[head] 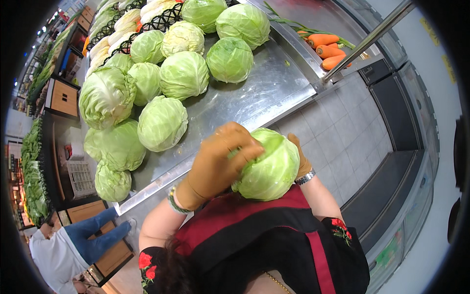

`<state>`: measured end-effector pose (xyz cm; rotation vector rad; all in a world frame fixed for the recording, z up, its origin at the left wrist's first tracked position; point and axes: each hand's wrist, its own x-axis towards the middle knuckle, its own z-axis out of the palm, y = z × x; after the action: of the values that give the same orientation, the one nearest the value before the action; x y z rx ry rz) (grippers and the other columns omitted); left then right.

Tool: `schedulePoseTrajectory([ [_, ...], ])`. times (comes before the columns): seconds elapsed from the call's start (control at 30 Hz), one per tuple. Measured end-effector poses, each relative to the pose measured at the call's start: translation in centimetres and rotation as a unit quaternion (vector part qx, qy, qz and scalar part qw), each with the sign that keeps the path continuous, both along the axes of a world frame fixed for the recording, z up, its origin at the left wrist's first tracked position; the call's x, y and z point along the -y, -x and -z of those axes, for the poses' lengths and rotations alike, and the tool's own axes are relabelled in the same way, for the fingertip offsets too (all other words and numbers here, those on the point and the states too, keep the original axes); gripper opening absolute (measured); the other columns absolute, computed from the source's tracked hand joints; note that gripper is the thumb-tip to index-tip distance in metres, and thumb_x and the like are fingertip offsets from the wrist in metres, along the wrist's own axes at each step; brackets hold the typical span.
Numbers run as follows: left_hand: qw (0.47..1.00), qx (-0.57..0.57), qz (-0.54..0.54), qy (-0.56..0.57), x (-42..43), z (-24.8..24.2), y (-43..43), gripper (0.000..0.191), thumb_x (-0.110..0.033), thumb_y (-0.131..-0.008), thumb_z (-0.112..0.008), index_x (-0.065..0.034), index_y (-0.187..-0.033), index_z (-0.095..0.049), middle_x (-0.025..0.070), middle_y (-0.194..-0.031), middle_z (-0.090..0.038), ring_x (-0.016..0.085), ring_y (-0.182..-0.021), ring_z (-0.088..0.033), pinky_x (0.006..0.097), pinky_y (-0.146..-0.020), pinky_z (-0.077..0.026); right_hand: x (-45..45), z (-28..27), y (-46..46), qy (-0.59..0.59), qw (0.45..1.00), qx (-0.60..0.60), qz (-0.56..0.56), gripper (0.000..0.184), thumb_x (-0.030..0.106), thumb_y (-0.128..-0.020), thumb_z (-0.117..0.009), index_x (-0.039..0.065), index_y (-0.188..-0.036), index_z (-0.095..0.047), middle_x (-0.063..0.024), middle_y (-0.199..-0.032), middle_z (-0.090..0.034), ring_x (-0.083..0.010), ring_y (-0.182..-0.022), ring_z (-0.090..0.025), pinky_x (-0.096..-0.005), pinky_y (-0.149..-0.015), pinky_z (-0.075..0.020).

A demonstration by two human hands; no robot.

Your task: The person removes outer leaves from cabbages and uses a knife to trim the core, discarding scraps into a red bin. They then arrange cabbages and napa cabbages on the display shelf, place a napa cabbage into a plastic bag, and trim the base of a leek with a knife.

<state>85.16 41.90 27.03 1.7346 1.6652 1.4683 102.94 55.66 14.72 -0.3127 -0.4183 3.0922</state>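
Note:
A green cabbage (271, 167) is held close to my apron, just off the table's front edge. My right hand (300, 158), in a brown glove with a metal watch at the wrist, grips its right side; most of the fingers are hidden behind it. Over the cabbage's upper left is my left hand (229, 158), gloved the same way, with a beaded bracelet and bent fingers. It is blurred, and a bit of green shows between thumb and fingers; whether it grips a leaf cannot be told. On the metal table, the nearest loose cabbage (162, 124) lies beyond my left hand.
Several more cabbages (184, 75) cover the metal table (257, 92), with napa cabbages (128, 20) behind black mesh dividers. Carrots (323, 39) lie past a metal pole (367, 38). A person (62, 253) in a white top stands at lower left. Dark cabinets (398, 106) line the tiled aisle at right.

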Motion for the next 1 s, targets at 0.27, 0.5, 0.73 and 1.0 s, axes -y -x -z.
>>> schedulePoseTrajectory([
  [0.27, 0.652, 0.751, -0.006, 0.103, 1.1, 3.6, 0.5, 0.026, -0.033, -0.096, -0.048, -0.0075, -0.097, -0.049, 0.0082, -0.092, -0.061, 0.012, -0.074, -0.06, 0.0201, -0.058, -0.046, 1.4, -0.4, 2.4, -0.001, 0.993, -0.092, 0.071, 0.116, 0.08, -0.059, -0.055, 0.008, -0.143, -0.023, -0.02, -0.145, -0.027, -0.0367, -0.13, -0.034, -0.051, -0.107, -0.0293],
  [0.5, 0.914, 0.387, -0.121, -0.026, 4.4, 2.1, -0.7, 0.031, -0.035, -0.09, -0.057, -0.0045, -0.095, -0.055, 0.0043, -0.088, -0.055, 0.014, -0.074, -0.053, 0.024, -0.062, -0.044, 2.6, -1.1, 4.0, 0.043, 0.992, -0.117, 0.026, 0.094, 0.07, -0.07, -0.058, 0.002, -0.132, -0.037, -0.0241, -0.141, -0.03, -0.0398, -0.125, -0.038, -0.0512, -0.104, -0.0325],
  [0.73, 1.0, 0.016, 0.004, -0.001, 4.2, 4.2, -2.6, 0.038, -0.016, -0.07, -0.079, -0.006, -0.103, -0.063, 0.0073, -0.084, -0.058, 0.022, -0.077, -0.058, 0.0318, -0.076, -0.047, 4.0, 0.4, 4.1, 0.033, 0.992, -0.101, 0.064, 0.084, 0.062, -0.074, -0.057, 0.002, -0.13, -0.04, -0.023, -0.137, -0.035, -0.0374, -0.123, -0.041, -0.0487, -0.102, -0.0358],
  [1.0, 0.999, 0.053, -0.01, -0.008, 4.8, 4.0, -2.4, 0.034, -0.015, -0.077, -0.072, -0.0109, -0.109, -0.063, 0.0063, -0.086, -0.052, 0.024, -0.081, -0.055, 0.0332, -0.078, -0.046, 3.6, 0.9, 3.1, 0.013, 0.997, -0.056, 0.052, 0.074, 0.055, -0.078, -0.057, 0.002, -0.128, -0.043, -0.0211, -0.132, -0.041, -0.0343, -0.118, -0.046, -0.046, -0.099, -0.0389],
])
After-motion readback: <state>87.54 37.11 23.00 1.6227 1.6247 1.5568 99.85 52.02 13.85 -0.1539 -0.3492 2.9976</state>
